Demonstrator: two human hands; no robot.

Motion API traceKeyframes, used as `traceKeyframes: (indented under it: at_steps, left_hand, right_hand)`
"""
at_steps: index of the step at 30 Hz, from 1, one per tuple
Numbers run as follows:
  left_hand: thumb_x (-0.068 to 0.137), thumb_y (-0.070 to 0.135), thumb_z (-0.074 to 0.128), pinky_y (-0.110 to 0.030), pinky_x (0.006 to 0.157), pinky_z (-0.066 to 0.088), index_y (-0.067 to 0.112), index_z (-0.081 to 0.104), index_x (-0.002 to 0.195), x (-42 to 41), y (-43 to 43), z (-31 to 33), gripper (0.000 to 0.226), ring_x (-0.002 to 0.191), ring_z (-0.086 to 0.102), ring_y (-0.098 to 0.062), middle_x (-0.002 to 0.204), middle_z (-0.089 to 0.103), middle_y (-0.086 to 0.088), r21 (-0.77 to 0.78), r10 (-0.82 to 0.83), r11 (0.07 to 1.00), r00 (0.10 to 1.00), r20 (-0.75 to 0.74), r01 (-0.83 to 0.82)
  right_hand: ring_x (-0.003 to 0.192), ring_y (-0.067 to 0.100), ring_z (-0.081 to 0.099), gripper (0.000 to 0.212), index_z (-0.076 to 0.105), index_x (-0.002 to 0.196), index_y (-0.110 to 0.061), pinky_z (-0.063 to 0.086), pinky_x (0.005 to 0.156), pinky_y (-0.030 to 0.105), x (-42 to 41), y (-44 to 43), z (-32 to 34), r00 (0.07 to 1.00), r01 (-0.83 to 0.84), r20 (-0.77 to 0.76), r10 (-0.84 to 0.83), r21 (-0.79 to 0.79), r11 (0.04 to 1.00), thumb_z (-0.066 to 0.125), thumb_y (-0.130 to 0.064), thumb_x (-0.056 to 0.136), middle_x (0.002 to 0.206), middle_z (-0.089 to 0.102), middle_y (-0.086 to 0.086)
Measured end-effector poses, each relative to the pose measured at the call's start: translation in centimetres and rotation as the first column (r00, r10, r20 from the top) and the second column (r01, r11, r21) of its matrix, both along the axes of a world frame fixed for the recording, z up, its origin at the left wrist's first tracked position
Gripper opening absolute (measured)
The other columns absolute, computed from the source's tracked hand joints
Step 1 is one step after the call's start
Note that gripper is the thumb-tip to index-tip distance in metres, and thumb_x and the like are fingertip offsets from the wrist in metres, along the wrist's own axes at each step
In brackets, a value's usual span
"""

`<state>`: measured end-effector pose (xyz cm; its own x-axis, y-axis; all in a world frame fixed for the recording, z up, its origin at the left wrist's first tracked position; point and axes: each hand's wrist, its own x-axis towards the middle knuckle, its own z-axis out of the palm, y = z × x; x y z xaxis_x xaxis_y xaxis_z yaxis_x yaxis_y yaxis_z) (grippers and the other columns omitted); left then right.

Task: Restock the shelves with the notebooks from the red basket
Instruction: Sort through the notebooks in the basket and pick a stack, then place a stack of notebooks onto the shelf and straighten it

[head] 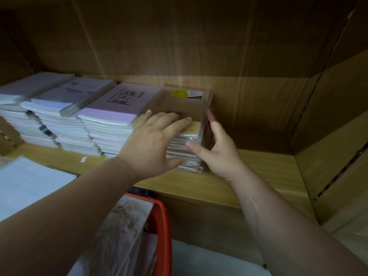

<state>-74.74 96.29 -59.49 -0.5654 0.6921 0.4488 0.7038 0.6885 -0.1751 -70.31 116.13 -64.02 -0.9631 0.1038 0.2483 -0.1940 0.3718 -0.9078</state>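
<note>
The brown-covered notebook stack (180, 105) is bracketed on the shelf (258, 170) between both hands: the left hand (157, 136) is laid flat, fingers spread, on its near top edge; the right hand (217, 152) is pressed straight-fingered along its right side, thumb on the front, nothing clenched. Its long axis runs away from the palms, toward the shelf back. Wrapped notebooks (127, 222) are left in the red basket (163, 226) below the wrists, nearer the left arm.
</note>
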Motion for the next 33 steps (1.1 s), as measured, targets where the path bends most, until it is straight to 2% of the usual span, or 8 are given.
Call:
traceKeyframes:
  at_steps: [2, 6, 11, 13, 16, 20, 25, 33]
  left_hand:
    - [0.058, 0.063, 0.084, -0.060, 0.113, 0.033, 0.023, 0.038, 0.152, 0.3, 0.6, -0.7, 0.112, 0.130, 0.050, -0.035, 0.140, 0.054, -0.010, -0.052, 0.074, 0.996, 0.997, -0.026, -0.076]
    - [0.053, 0.056, 0.090, -0.058, 0.105, 0.038, 0.027, 0.041, 0.147, -0.4, 1.2, -1.2, 0.110, 0.121, 0.054, -0.037, 0.131, 0.058, -0.010, -0.051, 0.135, 0.989, 0.989, -0.053, -0.138]
    - [0.055, 0.055, 0.090, -0.061, 0.110, 0.035, 0.027, 0.040, 0.148, 0.0, 1.4, -1.4, 0.110, 0.125, 0.052, -0.038, 0.133, 0.057, -0.013, -0.018, 0.169, 0.985, 0.984, -0.061, -0.170]
    - [0.060, 0.056, 0.087, -0.065, 0.114, 0.028, 0.027, 0.035, 0.153, 1.1, 1.3, -1.4, 0.111, 0.135, 0.044, -0.042, 0.143, 0.049, -0.019, 0.018, 0.214, 0.977, 0.974, -0.070, -0.213]
    - [0.063, 0.052, 0.085, -0.063, 0.114, 0.030, 0.022, 0.038, 0.154, 4.0, 0.9, -1.9, 0.107, 0.140, 0.036, -0.046, 0.151, 0.039, -0.023, 0.071, 0.237, 0.970, 0.970, -0.052, -0.233]
    - [0.071, 0.041, 0.082, -0.051, 0.107, 0.043, 0.010, 0.044, 0.143, 7.3, -0.9, -3.8, 0.087, 0.128, 0.044, -0.040, 0.141, 0.042, -0.021, 0.126, 0.296, 0.939, 0.938, 0.183, -0.321]
    - [0.095, 0.039, 0.062, -0.038, 0.125, 0.018, 0.020, -0.008, 0.161, 7.3, -2.7, -4.3, 0.098, 0.155, 0.011, -0.031, 0.168, -0.016, -0.009, -0.057, 0.348, 0.901, 0.640, 0.685, -0.430]
    - [0.097, 0.030, 0.053, -0.049, 0.125, 0.004, 0.018, -0.014, 0.160, 5.0, -2.4, -4.9, 0.093, 0.156, 0.005, -0.035, 0.163, -0.031, -0.014, -0.151, 0.325, 0.932, 0.573, 0.752, -0.331]
  right_hand:
    - [0.133, 0.005, 0.044, 0.099, 0.025, 0.158, -0.044, 0.046, 0.101, 0.020, -0.3, -0.2, -0.1, 0.999, 0.038, -0.017, -0.037, 0.009, 0.999, 0.077, -0.061, 0.076, 0.152, 0.044, -0.009]
    - [0.134, 0.009, 0.050, 0.089, 0.028, 0.153, -0.050, 0.050, 0.107, 0.040, -1.1, -0.4, 0.0, 1.000, 0.002, 0.013, -0.001, -0.050, 0.999, 0.074, -0.060, 0.078, 0.151, 0.048, -0.010]
    - [0.141, 0.010, 0.041, 0.097, 0.023, 0.155, -0.051, 0.042, 0.114, 0.042, 0.1, -0.8, -0.1, 0.998, 0.045, 0.044, -0.044, -0.036, 0.998, 0.078, -0.063, 0.075, 0.156, 0.042, -0.013]
    - [0.142, 0.007, 0.040, 0.103, 0.022, 0.155, -0.049, 0.040, 0.115, 0.041, 1.1, -1.1, -1.1, 0.996, 0.065, 0.077, -0.056, -0.130, 0.989, 0.075, -0.073, 0.071, 0.157, 0.039, -0.018]
    - [0.131, -0.004, 0.036, 0.080, 0.016, 0.161, -0.036, 0.041, 0.099, 0.016, 1.8, -2.0, -1.3, 0.982, 0.115, 0.184, -0.039, -0.426, 0.897, 0.052, -0.064, 0.095, 0.149, 0.034, -0.023]
    - [0.145, 0.011, 0.037, 0.079, 0.030, 0.159, -0.032, 0.028, 0.121, 0.036, 2.2, -4.9, -1.7, 0.939, 0.284, 0.318, -0.128, -0.512, 0.811, 0.039, -0.073, 0.092, 0.160, 0.038, -0.012]
    - [0.152, 0.010, 0.024, 0.055, 0.026, 0.161, -0.027, 0.014, 0.125, 0.031, 3.7, -6.7, -2.8, 0.941, 0.326, 0.241, -0.238, -0.453, 0.830, 0.039, -0.037, 0.109, 0.166, 0.027, -0.011]
    - [0.143, 0.016, 0.043, 0.078, 0.035, 0.155, -0.030, 0.035, 0.120, 0.045, 4.1, -7.6, -3.2, 0.948, 0.267, 0.233, -0.218, -0.208, 0.941, 0.052, -0.031, 0.079, 0.156, 0.046, -0.007]
